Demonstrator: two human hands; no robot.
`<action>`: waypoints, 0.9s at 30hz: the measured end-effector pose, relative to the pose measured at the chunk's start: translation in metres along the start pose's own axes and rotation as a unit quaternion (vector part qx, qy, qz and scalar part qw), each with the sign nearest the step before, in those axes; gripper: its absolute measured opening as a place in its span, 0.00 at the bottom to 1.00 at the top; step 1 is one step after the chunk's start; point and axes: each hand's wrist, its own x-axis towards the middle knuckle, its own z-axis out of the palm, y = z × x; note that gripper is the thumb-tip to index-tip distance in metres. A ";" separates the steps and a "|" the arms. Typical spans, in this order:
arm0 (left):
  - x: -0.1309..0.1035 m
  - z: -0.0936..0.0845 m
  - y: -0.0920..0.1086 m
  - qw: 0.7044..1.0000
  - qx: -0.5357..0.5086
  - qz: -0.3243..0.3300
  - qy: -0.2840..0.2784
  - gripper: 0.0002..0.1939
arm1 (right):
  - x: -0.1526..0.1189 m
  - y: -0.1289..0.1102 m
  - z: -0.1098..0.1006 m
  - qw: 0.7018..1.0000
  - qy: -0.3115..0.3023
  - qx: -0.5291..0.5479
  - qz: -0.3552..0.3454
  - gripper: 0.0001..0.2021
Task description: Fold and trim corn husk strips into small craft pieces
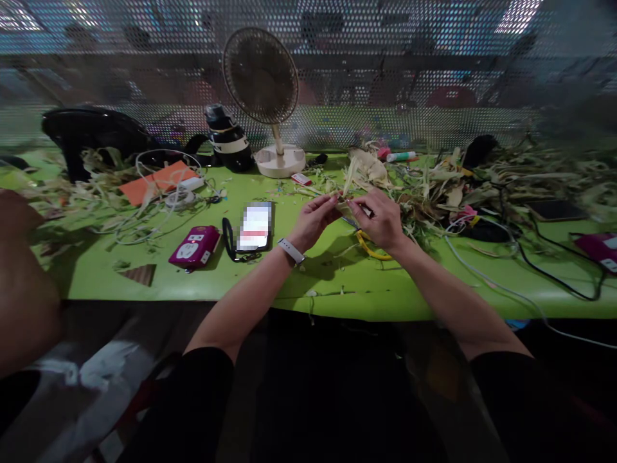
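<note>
My left hand (315, 222), with a pale watch band on the wrist, pinches something small and pale at its fingertips. Close against it, my right hand (378, 217) has thumb and fingers closed on the same pale bit, which looks like a strip of dried husk (351, 183). Its exact shape is partly hidden by my fingers. Beneath the right hand lies a pair of scissors with yellow handles (373, 249). Just beyond both hands is a heap of dry husks and stalks (424, 193).
A fan (279, 161) and a dark bottle (231, 145) stand at the back. Left lie a phone (255, 228), a purple device (195, 247), an orange sheet (157, 180) and cables. White and black cables cross the right side. Another person's arm (26, 283) is at far left.
</note>
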 end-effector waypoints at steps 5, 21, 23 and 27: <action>0.000 0.000 0.000 1.000 -0.001 -0.009 0.004 0.07 | 0.001 0.004 0.000 0.999 0.009 0.015 0.026 0.13; 0.000 0.000 0.002 0.999 0.053 -0.006 0.005 0.16 | 0.004 0.005 -0.001 0.982 -0.015 0.108 0.153 0.13; 0.002 -0.001 0.002 0.998 0.056 -0.007 0.014 0.16 | 0.005 0.009 0.002 0.965 -0.011 0.155 0.209 0.15; 0.004 -0.002 0.004 0.996 0.046 0.006 0.079 0.13 | 0.005 0.016 0.009 0.903 -0.013 0.257 0.346 0.25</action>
